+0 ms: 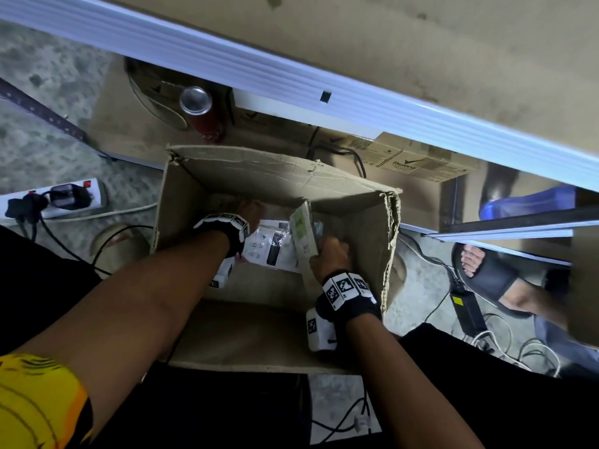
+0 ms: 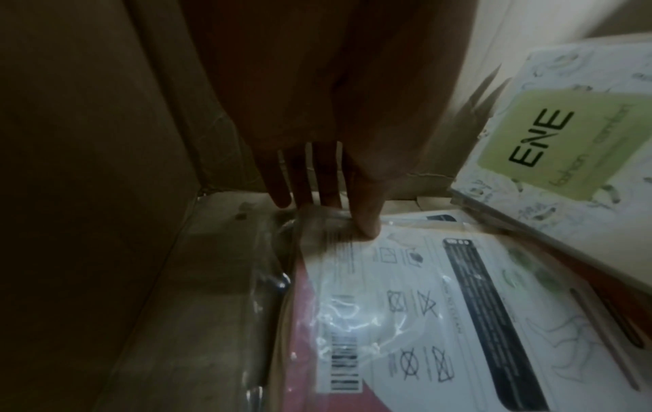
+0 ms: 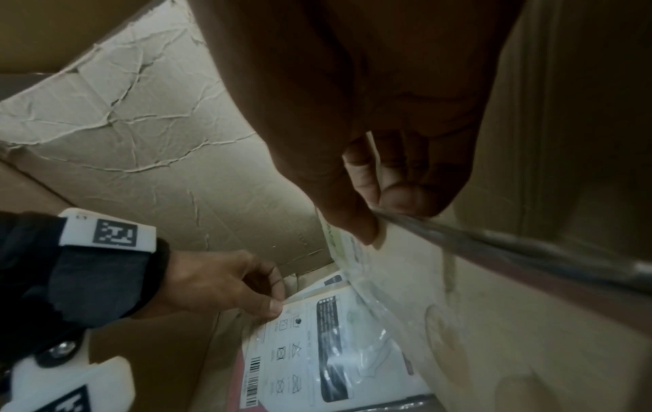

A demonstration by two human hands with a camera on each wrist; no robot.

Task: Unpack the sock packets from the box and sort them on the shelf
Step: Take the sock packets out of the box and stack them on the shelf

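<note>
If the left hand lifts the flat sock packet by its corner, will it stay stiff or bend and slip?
The flat sock packet probably sags a little: the left hand pinches only its loose film edge. The glossy wrap looks slippery. The printed card inside should keep it fairly flat.

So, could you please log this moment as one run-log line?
stage: unpacking | left hand: pinches flat packet | right hand: grips upright green-label packet | both inside box

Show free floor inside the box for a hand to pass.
Bare box floor lies between the flat packet and the near wall, also left of that packet. Far right corner is crowded: right hand grips the tilted green-label packet; left hand pinches the flat one.
</note>
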